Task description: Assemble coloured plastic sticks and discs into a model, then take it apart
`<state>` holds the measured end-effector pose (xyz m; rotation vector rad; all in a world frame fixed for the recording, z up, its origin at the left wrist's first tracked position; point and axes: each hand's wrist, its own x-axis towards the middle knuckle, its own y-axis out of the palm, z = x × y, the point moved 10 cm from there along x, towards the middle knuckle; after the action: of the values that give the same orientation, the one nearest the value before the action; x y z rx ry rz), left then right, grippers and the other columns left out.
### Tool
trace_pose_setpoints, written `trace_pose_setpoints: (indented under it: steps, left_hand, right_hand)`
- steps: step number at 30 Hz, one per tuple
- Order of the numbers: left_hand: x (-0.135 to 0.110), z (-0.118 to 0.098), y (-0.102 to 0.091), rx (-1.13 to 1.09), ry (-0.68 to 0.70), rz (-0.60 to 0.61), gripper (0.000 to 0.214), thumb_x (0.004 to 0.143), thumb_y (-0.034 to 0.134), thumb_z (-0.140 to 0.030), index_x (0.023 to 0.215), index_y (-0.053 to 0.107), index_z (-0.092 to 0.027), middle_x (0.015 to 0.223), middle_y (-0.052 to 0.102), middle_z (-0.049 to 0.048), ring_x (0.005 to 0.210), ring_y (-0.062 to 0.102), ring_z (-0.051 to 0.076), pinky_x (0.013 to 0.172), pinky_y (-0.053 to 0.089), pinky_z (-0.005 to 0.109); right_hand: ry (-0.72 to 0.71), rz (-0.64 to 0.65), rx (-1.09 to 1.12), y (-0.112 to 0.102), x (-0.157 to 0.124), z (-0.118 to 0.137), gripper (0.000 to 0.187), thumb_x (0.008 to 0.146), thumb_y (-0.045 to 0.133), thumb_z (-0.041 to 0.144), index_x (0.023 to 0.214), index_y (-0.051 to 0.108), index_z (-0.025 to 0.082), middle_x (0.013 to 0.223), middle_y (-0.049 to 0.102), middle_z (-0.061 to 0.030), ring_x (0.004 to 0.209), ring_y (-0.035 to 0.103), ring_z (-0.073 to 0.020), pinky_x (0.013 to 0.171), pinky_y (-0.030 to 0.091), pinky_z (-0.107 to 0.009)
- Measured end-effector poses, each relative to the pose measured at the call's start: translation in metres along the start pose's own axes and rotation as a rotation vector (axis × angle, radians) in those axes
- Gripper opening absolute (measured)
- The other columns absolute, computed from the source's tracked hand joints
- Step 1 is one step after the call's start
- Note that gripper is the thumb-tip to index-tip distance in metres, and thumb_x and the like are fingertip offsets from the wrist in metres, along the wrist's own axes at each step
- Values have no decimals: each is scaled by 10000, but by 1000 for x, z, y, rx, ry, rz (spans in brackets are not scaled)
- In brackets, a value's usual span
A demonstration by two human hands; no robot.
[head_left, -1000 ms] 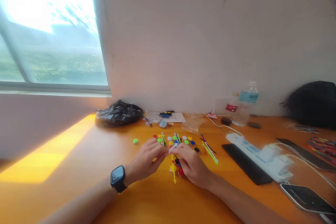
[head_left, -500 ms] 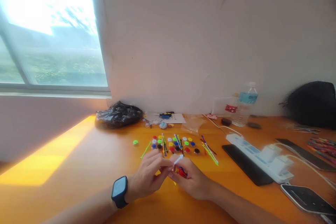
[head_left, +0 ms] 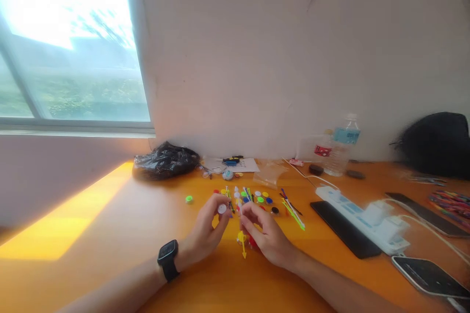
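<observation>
Left hand [head_left: 208, 230] pinches a round white plastic disc [head_left: 222, 209]; right hand [head_left: 270, 235] pinches a slim white plastic piece [head_left: 240, 209] near it. Leftward, the orange wooden tabletop [head_left: 125, 220] runs to its sunlit edge. A clear plastic bottle [head_left: 337, 164] wears a blue label [head_left: 345, 136], its lettering too blurred to read.

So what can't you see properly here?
In the head view:
Rounded red plastic piece: partly hidden by the bare right hand.
Crumpled black plastic bag: its folds hide anything inside.
White rectangular paper sheet: marks too small to read.
Bright glass window: cut off by the left edge.
</observation>
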<state>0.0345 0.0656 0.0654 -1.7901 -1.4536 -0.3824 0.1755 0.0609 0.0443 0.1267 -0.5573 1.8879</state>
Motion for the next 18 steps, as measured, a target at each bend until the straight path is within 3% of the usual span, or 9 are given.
trace_pose_setpoints:
  steps: [2,4,11,18]
  left_hand:
    - [4,0,1,-25,26,-24,92,1021,586,-263,961,618,-201,928,630,52,847,585,178,776,511,307]
    - [7,-2,3,-48,63,-12,111,984,657,-255,892,648,-194,931,666,56,872,614,181,804,521,316]
    - [7,-2,3,-90,50,13,94,927,743,-284,974,766,-206,972,731,83,898,661,206,854,560,361]
    - [3,-22,0,-140,87,51,231,1014,607,-251,1196,745,-218,1122,693,117,1042,657,231,929,563,405]
  right_hand:
    - [-49,-40,-74,-5,1,3,267,1062,504,457,989,605,222,843,585,3,778,566,-158,750,476,-302]
    - [-79,-46,-124,-5,2,6,262,1060,513,439,990,639,221,867,604,-6,806,578,-167,773,476,-309]
    - [-139,-35,-207,-1,-2,16,265,1055,521,410,979,673,206,873,649,-23,797,610,-172,757,485,-308]
    - [-160,-83,-234,-7,0,20,280,1043,541,429,934,663,202,810,621,-15,738,578,-164,728,481,-301]
